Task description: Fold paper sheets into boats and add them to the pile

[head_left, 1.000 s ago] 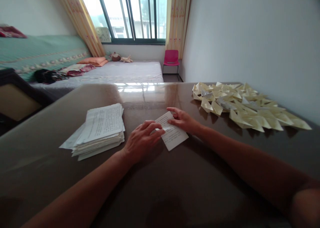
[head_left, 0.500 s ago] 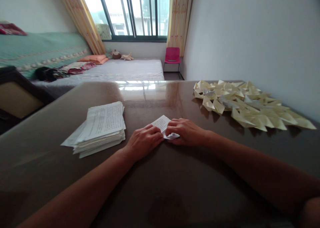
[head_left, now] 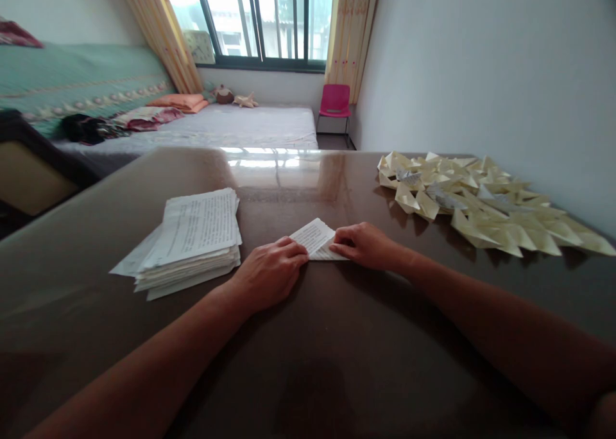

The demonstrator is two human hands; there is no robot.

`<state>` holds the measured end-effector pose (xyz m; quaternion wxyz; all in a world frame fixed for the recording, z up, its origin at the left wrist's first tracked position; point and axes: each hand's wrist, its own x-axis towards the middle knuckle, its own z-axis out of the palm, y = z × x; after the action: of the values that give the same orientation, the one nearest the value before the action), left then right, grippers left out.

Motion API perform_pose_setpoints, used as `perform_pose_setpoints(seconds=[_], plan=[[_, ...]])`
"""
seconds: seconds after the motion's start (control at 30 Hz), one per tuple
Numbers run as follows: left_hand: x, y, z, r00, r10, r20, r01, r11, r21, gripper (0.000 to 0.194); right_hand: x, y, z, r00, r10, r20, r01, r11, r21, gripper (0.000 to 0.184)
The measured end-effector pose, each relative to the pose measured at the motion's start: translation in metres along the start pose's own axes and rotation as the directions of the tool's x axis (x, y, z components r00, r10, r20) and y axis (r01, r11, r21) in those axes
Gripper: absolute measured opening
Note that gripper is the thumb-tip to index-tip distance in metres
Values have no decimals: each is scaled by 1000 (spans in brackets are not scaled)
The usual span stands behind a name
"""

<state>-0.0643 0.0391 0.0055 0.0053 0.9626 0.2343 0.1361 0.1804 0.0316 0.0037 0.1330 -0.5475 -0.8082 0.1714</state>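
A small folded sheet of printed paper [head_left: 314,235] lies on the brown table between my two hands. My left hand [head_left: 275,267] rests at its left corner, fingers together and pressing on the edge. On the other side, my right hand [head_left: 362,244] pinches the right end of the paper between thumb and fingers. Along the side nearest me runs a straight folded edge. To the left of my left hand is a stack of printed sheets [head_left: 197,230], loosely squared, with one sheet jutting out. Folded paper boats [head_left: 486,201] crowd the table's right side.
The glossy table [head_left: 298,349] reflects the window. Beyond it are a bed [head_left: 269,123] with pillows and soft toys, a pink chair [head_left: 335,101] and a curtained window. A wall [head_left: 481,67] borders the right; a dark chair back [head_left: 33,163] stands at the left.
My right hand has shifted right along the paper, and the part it was bending up now lies flat, showing a straight near edge. My left hand stays at the left corner. The view tilts slightly down.
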Motion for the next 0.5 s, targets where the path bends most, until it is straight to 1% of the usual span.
perform_pose_setpoints(seconds=[0.13, 0.3, 0.4, 0.5], plan=[[1, 2, -1, 999, -36, 31, 35, 999, 20, 29, -1, -3, 2, 998, 51, -31, -54, 994, -94, 25], [1, 9, -3, 995, -80, 64, 75, 994, 83, 30, 0, -4, 4, 996, 80, -40, -84, 987, -136, 26], [1, 12, -4, 994, -76, 82, 64, 989, 132, 35, 0, -4, 5, 997, 71, -33, -76, 986, -148, 25], [1, 12, -4, 989, -75, 127, 54, 986, 160, 35, 0, -4, 5, 996, 83, -26, -86, 983, -162, 25]])
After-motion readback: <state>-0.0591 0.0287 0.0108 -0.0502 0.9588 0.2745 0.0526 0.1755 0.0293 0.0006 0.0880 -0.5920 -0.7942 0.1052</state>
